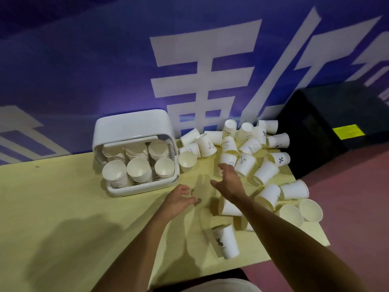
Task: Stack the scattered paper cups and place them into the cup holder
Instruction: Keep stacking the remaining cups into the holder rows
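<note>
Many scattered paper cups (265, 172) lie in a loose heap on the right part of the yellow-green worktop (63, 197). Most are tipped on their sides, and some bear small black prints such as a percent sign or a smiling face. One upright cup (187, 161) stands just beside the right wall of the cup holder (143, 189), mouth up. Another cup with a percent mark (226, 242) lies apart from the heap, near the front edge of the worktop.

The cup holder is a white box with its rounded lid (130, 123) swung up and back. It sits near the rear of the worktop, left of the heap. Inside it are stacked cups (137, 169) in two rows of three, mouths up.

The left grip (179, 200) hovers over bare worktop in front of the holder, fingers loosely curled and holding nothing. The right grip (228, 180) is stretched toward the heap with fingers spread and empty, its fingertips close to a cup at the near edge of the pile.

Behind the worktop rises a blue wall (84, 70) with large white characters. To the right stands a black box (315, 144) with a yellow label (348, 130) on a reddish floor (357, 175).
</note>
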Available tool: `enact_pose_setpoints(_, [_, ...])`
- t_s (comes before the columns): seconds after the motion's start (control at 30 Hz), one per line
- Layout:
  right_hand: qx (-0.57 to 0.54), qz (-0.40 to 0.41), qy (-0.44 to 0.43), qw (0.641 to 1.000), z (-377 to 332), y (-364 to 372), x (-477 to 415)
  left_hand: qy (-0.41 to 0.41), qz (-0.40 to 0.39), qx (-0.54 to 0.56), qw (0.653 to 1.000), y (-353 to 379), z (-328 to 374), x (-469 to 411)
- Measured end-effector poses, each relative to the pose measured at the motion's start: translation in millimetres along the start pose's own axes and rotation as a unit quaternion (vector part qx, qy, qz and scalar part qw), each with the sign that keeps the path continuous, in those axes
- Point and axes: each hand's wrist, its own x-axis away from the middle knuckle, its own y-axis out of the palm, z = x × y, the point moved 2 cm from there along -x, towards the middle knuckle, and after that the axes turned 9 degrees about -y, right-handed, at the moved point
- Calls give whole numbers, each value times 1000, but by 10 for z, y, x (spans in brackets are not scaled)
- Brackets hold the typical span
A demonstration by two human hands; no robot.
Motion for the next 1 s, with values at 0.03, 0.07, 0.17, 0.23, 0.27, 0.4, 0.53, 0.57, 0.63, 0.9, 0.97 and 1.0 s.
enact_pose_setpoints(0.03, [3, 2, 3, 1000, 63, -39, 43, 2, -13, -7, 1000, 69, 29, -4])
enact_pose_setpoints(0.07, [6, 3, 9, 1000, 129, -78, 87, 4, -25, -16, 1000, 138, 58, -4])
enact_pose_setpoints(0.17, [11, -1, 29, 1000, 308, -198, 229, 6, -49, -43, 998, 383, 133, -13])
enact_pose_setpoints(0.23, [7, -5, 42, 999, 407, -243, 324, 7, -64, -54, 996, 533, 152, -24])
enact_pose_setpoints(0.27, [7, -7, 48, 999, 453, -258, 371, 8, -71, -61, 996, 598, 163, -21])
enact_pose_setpoints(0.4, [24, -21, 63, 998, 582, -275, 531, 2, -93, -101, 990, 784, 153, -30])
enact_pose_setpoints(0.53, [51, -37, 62, 996, 653, -255, 649, -8, -107, -130, 986, 914, 98, 5])
enact_pose_setpoints(0.57, [52, -43, 60, 996, 666, -240, 672, -7, -108, -136, 985, 948, 80, 25])
enact_pose_setpoints(0.63, [52, -59, 60, 995, 692, -203, 710, -13, -107, -145, 984, 1019, 36, 71])
enact_pose_setpoints(0.9, [123, -61, 4, 991, 711, -58, 788, -13, -60, -193, 979, 1228, -98, 174])
enact_pose_setpoints(0.97, [138, -69, -8, 988, 718, -36, 784, -14, -46, -193, 980, 1260, -132, 175])
enact_pose_setpoints(1.0, [143, -75, -14, 987, 721, -26, 781, -15, -40, -193, 980, 1268, -153, 169])
